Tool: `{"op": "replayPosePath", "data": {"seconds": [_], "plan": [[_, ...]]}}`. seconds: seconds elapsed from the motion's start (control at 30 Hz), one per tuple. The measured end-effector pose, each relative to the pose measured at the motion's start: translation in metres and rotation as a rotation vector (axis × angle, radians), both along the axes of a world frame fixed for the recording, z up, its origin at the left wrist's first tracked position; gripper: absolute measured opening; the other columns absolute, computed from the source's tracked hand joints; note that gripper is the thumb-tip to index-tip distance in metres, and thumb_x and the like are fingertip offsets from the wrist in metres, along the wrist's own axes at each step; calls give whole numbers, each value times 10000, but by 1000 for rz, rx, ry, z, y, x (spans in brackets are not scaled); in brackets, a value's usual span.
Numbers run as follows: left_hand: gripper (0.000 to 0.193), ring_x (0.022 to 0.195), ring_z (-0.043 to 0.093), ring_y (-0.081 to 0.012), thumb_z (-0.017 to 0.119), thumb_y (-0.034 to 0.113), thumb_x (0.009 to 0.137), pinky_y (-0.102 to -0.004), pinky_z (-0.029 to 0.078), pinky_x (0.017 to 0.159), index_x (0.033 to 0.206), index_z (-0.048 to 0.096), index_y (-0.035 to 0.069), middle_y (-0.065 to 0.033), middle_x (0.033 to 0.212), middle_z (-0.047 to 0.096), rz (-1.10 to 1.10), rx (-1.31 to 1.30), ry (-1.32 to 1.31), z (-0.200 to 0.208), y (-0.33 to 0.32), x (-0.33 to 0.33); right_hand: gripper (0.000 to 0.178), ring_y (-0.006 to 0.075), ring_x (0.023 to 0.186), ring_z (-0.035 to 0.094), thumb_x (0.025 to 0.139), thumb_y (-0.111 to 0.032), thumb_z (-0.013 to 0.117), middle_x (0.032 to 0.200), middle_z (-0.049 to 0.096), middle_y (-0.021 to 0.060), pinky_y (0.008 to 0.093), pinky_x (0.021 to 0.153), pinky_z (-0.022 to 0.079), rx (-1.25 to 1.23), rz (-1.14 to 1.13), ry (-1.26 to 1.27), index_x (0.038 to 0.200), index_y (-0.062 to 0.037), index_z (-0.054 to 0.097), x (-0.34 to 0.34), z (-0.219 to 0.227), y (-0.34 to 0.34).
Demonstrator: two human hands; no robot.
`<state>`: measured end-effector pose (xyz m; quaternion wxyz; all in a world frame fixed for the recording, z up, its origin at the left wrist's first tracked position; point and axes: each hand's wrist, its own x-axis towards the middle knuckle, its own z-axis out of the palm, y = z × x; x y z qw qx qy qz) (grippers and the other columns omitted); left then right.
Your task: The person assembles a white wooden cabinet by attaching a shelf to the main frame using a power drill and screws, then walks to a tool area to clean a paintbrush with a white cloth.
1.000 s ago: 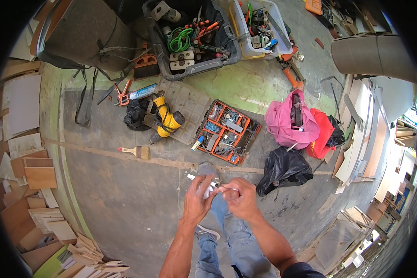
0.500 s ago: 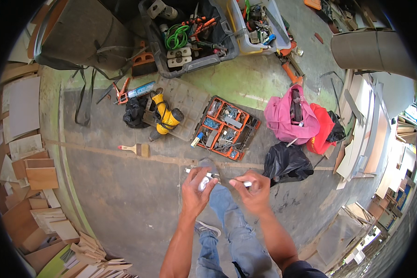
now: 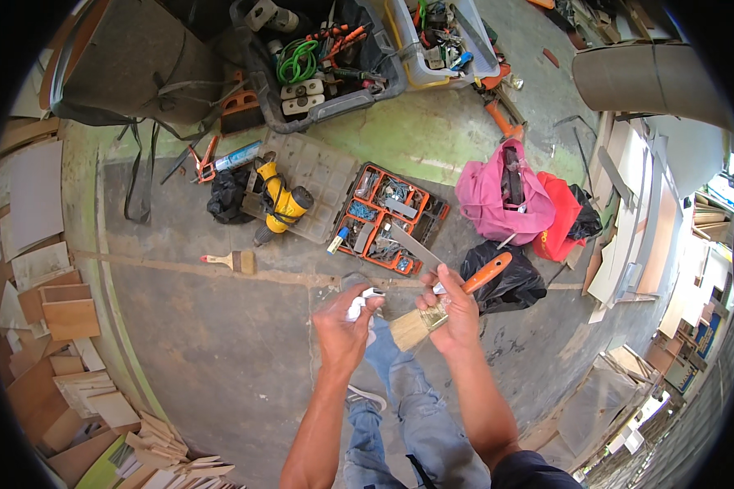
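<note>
My left hand is closed around a small crumpled white thing, whose kind I cannot make out; a dark tip shows by the fingertips. Beside it, my right hand grips a paintbrush with an orange handle, its pale bristles pointing down toward my left. A flat grey blade-like strip sticks out up and left from the same fingers, and a bit of white shows between them. Both hands are above my jeans and shoes. Past them lies an orange organizer box of small hardware.
On the floor lie another paintbrush, a yellow power tool, a black plastic bag and a pink bag. Tool bins stand at the back. Board offcuts are piled left; more boards lean right.
My right hand now has a paintbrush and a grey strip in it; before, only a small white piece showed there. The white thing in my left hand has turned. The view has shifted slightly.
</note>
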<state>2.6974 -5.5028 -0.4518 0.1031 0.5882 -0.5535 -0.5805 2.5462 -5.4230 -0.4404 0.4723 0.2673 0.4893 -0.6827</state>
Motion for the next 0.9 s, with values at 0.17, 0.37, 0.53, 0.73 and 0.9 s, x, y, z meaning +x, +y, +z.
{"op": "replayPosePath", "data": {"seconds": [0.17, 0.37, 0.53, 0.73, 0.9], "plan": [[212, 723, 677, -268, 751, 104, 800, -340, 511, 635, 995, 710, 34, -147, 889, 707, -172, -170, 136, 4, -1, -3, 206, 90, 658, 554, 879, -237, 723, 886, 688, 109, 234, 549, 422, 185, 91, 170, 958, -68, 636, 13, 0, -14], [225, 648, 660, -234, 787, 100, 761, -324, 493, 570, 975, 731, 59, -120, 803, 695, -275, -282, 92, 21, -2, -15, 201, 68, 675, 550, 880, -247, 721, 890, 702, 93, 221, 579, 413, 194, 119, 133, 954, -73, 653, 16, 0, -23], [210, 620, 646, -264, 792, 106, 751, -342, 487, 548, 946, 730, 57, -112, 773, 680, -296, -362, 41, 17, 4, -21, 204, 78, 714, 588, 883, -227, 713, 885, 710, 94, 231, 593, 414, 192, 222, 215, 967, -44, 677, 15, 0, -20], [201, 609, 641, -266, 783, 108, 761, -347, 483, 541, 947, 729, 55, -106, 774, 674, -268, -362, 23, 20, 8, -24, 246, 115, 777, 643, 891, -213, 701, 883, 711, 123, 243, 596, 432, 217, 317, 257, 1005, 4, 676, 16, 3, -20], [199, 615, 646, -271, 779, 116, 767, -349, 487, 541, 952, 730, 61, -104, 790, 680, -282, -366, -1, 17, 10, -23, 242, 145, 818, 665, 894, -195, 695, 893, 708, 144, 254, 619, 471, 226, 323, 228, 1004, 19, 671, 16, 3, -19]]}}
